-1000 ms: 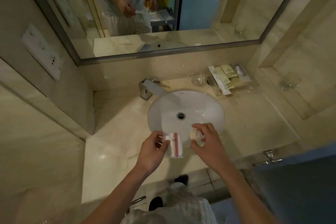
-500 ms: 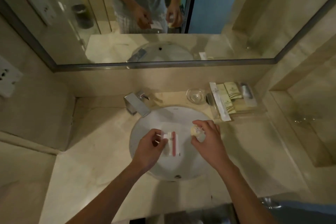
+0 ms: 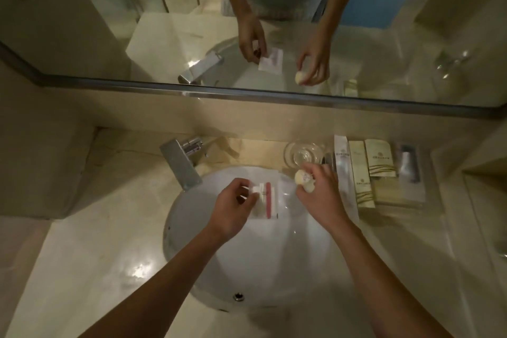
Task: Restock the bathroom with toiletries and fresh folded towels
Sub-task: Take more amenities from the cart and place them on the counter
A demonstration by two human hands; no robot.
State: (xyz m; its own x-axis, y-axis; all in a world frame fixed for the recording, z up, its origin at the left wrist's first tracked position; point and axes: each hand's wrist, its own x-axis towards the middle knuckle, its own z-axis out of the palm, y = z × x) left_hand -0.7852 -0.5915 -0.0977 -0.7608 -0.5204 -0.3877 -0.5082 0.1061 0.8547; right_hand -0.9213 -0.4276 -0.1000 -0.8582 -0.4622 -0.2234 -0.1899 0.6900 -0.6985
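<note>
Faucet (image 3: 182,164) at rear left of tabletop (image 3: 96,255), spout reaching over sink (image 3: 247,269). Left hand (image 3: 230,208) above the basin, fingers pinching the left edge of a clear packet (image 3: 267,200) with red-and-white contents; right hand (image 3: 321,195) just beside it, fingers curled round a small cream round pack (image 3: 301,177), held over the sink's rear rim close to a glass dish (image 3: 303,153). Right of dish: toiletries (image 3: 381,159) in boxes and sachets, lying flat side by side on tabletop near the wall.

Dim, warm light — glare spots on the counter (image 3: 137,271), soft blur, bowed edges.
</note>
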